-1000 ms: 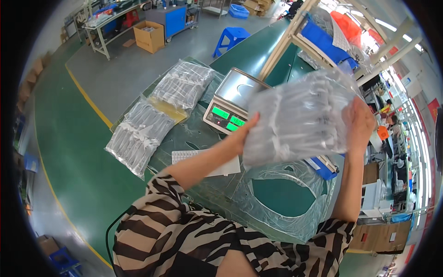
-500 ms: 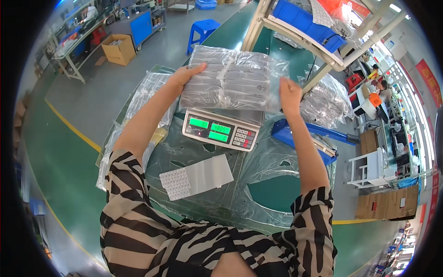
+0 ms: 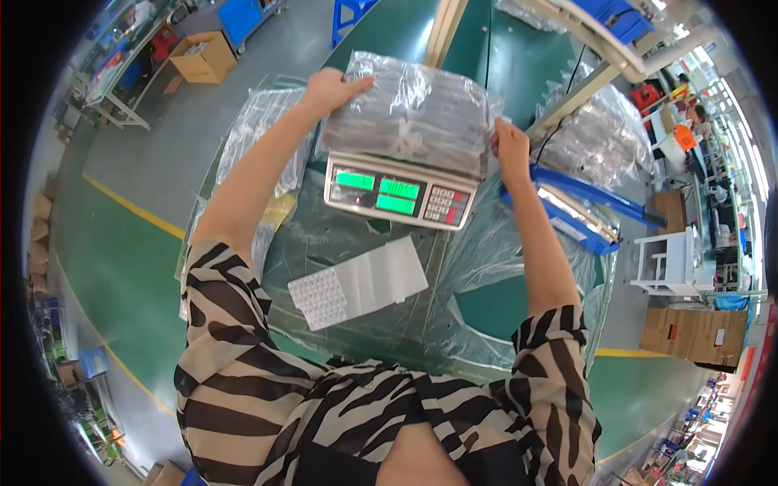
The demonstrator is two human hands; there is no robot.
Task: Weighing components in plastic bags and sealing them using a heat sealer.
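Observation:
A clear plastic bag (image 3: pixel 409 109) packed with rows of greyish wrapped pieces sits over the pan of a digital counting scale (image 3: pixel 399 191) and hides most of it. My left hand (image 3: pixel 332 91) grips the bag's far left corner, thumb lying across the top. At the bag's right end, my right hand (image 3: pixel 510 150) is closed on the gathered plastic. Green displays and a keypad show on the scale's near face. In front of the scale lies a white sheet of small labels (image 3: pixel 356 283), partly peeled.
A blue bag sealer (image 3: pixel 571 211) stands right of the scale. Filled clear bags are piled at the right (image 3: pixel 600 130) and left (image 3: pixel 259 134). Loose plastic film (image 3: pixel 486 267) covers the near table. A shelf post (image 3: pixel 444 32) rises behind the bag.
The bag has turned slightly and its top face is tilted differently, so its inner rows show less distinctly. Both hands keep their hold. The whole view has shifted, bringing the scale higher in the picture.

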